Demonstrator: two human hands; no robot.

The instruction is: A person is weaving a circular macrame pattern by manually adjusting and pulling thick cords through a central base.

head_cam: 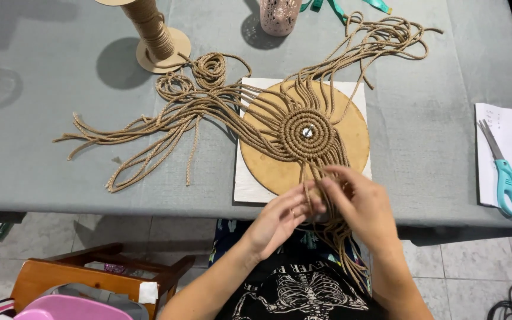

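Cords (321,178) lie pinched, seemingly, between both hands (321,207) just below the knotted spiral (306,133).

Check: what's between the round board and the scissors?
Head view: only bare grey tablecloth between the round board and the scissors, plus the left part of the white paper under the scissors.

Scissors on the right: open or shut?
Shut. The scissors lie flat on the white paper, blades together in one narrow point, turquoise handle loops side by side at the table edge.
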